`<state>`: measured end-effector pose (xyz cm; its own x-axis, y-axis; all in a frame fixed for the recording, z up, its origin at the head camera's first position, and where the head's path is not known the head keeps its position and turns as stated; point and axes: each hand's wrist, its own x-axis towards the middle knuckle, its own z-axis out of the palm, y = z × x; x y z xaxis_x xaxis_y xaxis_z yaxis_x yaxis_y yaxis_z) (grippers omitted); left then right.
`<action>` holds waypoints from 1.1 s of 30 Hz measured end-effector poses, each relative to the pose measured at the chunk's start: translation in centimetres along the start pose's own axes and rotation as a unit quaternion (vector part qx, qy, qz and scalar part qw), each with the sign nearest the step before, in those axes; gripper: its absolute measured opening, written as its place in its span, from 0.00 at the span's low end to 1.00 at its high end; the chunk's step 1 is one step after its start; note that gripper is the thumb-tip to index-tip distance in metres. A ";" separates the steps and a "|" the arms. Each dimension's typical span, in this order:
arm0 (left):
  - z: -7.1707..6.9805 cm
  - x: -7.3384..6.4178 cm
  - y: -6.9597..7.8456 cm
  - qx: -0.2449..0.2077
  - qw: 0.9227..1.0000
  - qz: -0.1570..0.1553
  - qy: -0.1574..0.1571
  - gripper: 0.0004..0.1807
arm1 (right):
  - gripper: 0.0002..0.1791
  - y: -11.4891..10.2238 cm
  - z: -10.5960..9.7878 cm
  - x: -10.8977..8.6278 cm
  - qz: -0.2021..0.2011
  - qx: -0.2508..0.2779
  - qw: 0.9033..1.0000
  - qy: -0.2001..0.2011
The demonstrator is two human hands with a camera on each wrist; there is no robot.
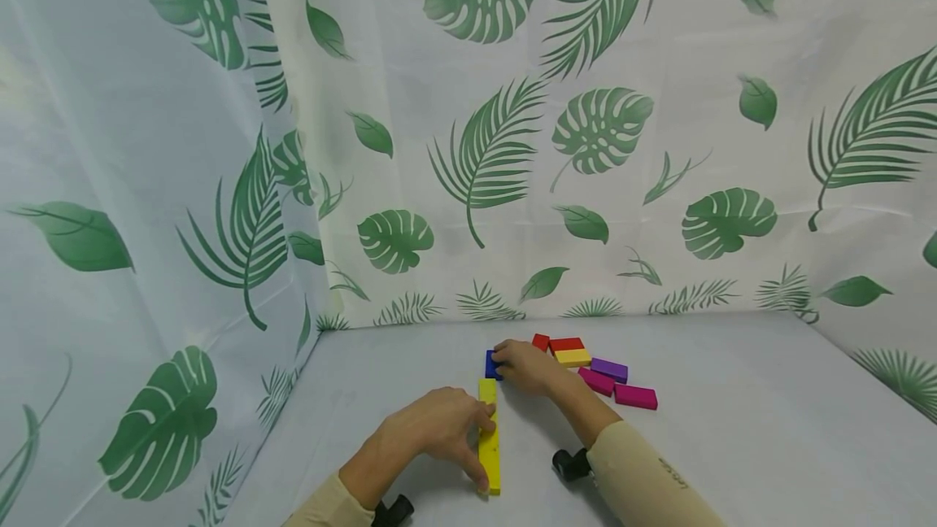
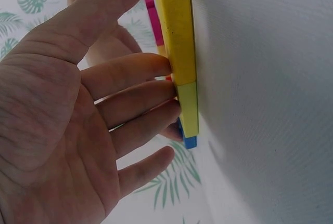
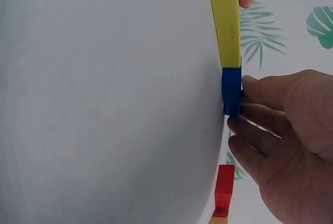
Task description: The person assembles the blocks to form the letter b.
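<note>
A straight row of yellow blocks lies lengthwise on the table in front of me. My left hand rests along it: the thumb is at the near end and the extended fingertips touch the blocks farther up, as the left wrist view shows. Just beyond the row's far end is a dark blue block, lined up with the yellow and right against it in the right wrist view. My right hand pinches the blue block between thumb and fingers, covering part of it in the head view.
Right of the right hand lie loose blocks: red, light yellow, purple and magenta. Behind the white table hangs a leaf-patterned curtain, with another along the left side. A black wrist mount sits under the right forearm.
</note>
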<state>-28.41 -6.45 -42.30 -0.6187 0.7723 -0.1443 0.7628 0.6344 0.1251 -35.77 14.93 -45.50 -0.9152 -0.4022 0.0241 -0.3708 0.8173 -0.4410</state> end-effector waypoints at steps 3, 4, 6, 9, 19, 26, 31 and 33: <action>0.0 0.0 0.0 0.005 1.000 0.001 0.003 0.39 | 0.18 -0.1 0.0 0.1 0.001 0.005 1.000 -0.002; 0.0 0.0 0.0 0.006 1.000 0.002 0.003 0.39 | 0.18 -0.2 0.0 0.2 0.001 0.008 1.000 -0.003; 0.0 0.0 0.1 0.006 1.000 0.002 0.003 0.38 | 0.18 -0.2 0.1 0.3 0.005 0.010 1.000 -0.005; -0.1 -0.1 0.1 0.004 1.000 0.000 0.001 0.38 | 0.18 -0.4 0.1 0.3 0.004 0.010 1.000 -0.007; -0.2 -0.1 0.2 -0.011 1.000 -0.008 -0.006 0.38 | 0.18 -1.0 0.0 0.1 0.002 0.015 1.000 -0.013; -0.1 0.0 0.2 -0.011 1.000 -0.006 -0.006 0.38 | 0.18 -1.1 0.1 0.4 -0.011 0.016 1.000 -0.024; -0.1 -0.1 0.2 -0.015 1.000 -0.009 -0.001 0.37 | 0.18 -1.1 0.2 0.6 -0.011 0.018 0.999 -0.027; -0.1 -0.2 0.3 -0.017 1.000 -0.012 0.001 0.37 | 0.18 -1.1 0.2 0.6 -0.011 0.017 0.999 -0.027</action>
<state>-28.13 -6.40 -42.17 -0.6375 0.7566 -0.1457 0.7408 0.6539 0.1540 -35.88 13.72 -45.17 -0.8966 -0.4427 -0.0134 -0.3849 0.7937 -0.4711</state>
